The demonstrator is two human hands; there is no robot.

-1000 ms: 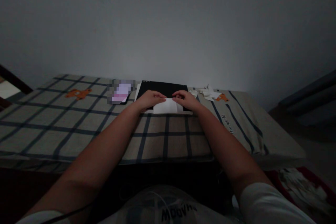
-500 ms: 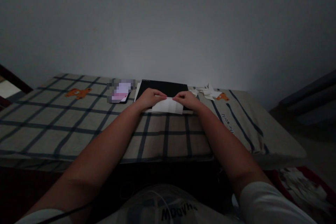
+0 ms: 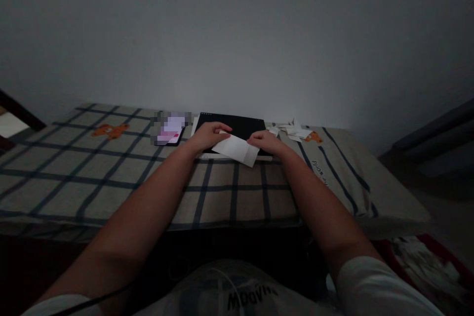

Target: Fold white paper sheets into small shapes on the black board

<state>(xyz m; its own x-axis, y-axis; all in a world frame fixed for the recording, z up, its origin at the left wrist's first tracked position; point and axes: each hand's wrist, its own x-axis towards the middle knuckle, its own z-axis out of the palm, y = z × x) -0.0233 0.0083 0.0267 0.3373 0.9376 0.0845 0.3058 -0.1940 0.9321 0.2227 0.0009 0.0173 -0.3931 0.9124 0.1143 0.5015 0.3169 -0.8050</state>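
Note:
A folded white paper (image 3: 237, 148) lies tilted over the near edge of a black board (image 3: 237, 125) on the checked bedcover (image 3: 111, 177). My left hand (image 3: 207, 135) pinches the paper's upper left corner, fingers closed on it. At the paper's right end, my right hand (image 3: 265, 141) also grips it with curled fingers. Both forearms reach forward from the bottom of the view.
A phone with a blurred screen (image 3: 171, 128) lies left of the board. Several white paper scraps (image 3: 294, 130) sit to the right, by an orange bear print (image 3: 314, 137). A plain wall stands behind. The bed's right edge drops toward red patterned fabric (image 3: 425, 256).
The paper has turned clockwise: its left end rose with my left hand and its right corner dropped toward me. Both hands stayed on it.

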